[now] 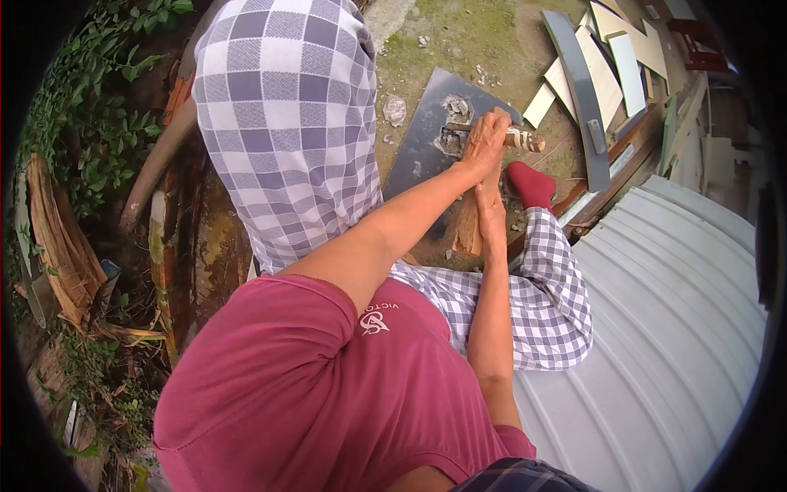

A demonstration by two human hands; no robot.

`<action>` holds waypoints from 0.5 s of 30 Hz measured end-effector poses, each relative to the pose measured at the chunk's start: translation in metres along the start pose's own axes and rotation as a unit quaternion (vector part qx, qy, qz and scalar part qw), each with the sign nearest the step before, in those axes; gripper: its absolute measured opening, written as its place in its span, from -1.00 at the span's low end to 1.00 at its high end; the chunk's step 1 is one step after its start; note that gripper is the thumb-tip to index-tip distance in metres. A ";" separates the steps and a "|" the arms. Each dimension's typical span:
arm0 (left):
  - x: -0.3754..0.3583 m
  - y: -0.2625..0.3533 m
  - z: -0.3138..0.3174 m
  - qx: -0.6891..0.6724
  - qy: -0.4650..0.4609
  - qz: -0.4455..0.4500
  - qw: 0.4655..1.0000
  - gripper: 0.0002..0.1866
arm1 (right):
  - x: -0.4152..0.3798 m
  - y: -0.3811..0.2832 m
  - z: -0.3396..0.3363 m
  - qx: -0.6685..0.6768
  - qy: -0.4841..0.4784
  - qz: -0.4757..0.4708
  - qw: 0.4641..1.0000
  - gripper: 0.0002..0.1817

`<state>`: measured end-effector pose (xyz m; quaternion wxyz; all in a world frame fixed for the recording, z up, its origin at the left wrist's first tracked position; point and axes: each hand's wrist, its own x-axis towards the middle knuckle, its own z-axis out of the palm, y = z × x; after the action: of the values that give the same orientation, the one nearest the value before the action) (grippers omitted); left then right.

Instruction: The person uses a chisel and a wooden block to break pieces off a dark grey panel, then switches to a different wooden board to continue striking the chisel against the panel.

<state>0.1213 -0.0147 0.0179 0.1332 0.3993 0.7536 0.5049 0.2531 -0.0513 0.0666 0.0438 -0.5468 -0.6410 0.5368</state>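
Note:
My left hand (488, 141) is closed around a tool with a pale wrapped handle (525, 139). Its narrow dark end points left over a dark grey board (418, 127), and part of it is hidden by my fingers. Right below, my right hand (493, 215) lies against a rough, split piece of wood (467, 228). Its fingers reach up along the wood and are partly hidden under my left hand. Crumbly grey lumps (456, 107) lie on the board close to the tool's tip.
My raised left knee (287, 90) and folded right leg (549, 312) flank the board. Ribbed metal sheeting (656, 328) extends to the right. Scrap boards (611, 70) are piled at the upper right. Plants (106, 98) and split logs (61, 238) line the left side.

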 end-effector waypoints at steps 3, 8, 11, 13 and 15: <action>0.003 0.000 0.004 -0.011 0.006 -0.016 1.000 -0.56 | -0.003 -0.010 -0.012 0.134 0.018 0.021 0.991 -0.35; 0.018 -0.006 -0.001 -0.054 0.053 -0.041 0.996 -0.61 | -0.028 -0.061 -0.056 0.287 0.141 -0.092 0.943 -0.36; 0.018 -0.006 0.000 -0.070 0.047 -0.051 0.995 -0.59 | -0.049 -0.103 -0.071 0.376 0.203 -0.135 0.894 -0.37; 0.012 -0.006 0.004 -0.066 0.038 -0.031 0.997 -0.56 | -0.058 -0.118 -0.076 0.381 0.212 -0.136 0.890 -0.36; 0.011 -0.005 0.004 -0.080 0.041 -0.017 0.996 -0.56 | -0.061 -0.130 -0.071 0.375 0.247 -0.137 0.883 -0.34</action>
<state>0.1148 -0.0050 0.0137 0.1423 0.3536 0.7225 0.5767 0.2381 -0.0289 0.2250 0.4753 -0.5113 -0.4288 0.5734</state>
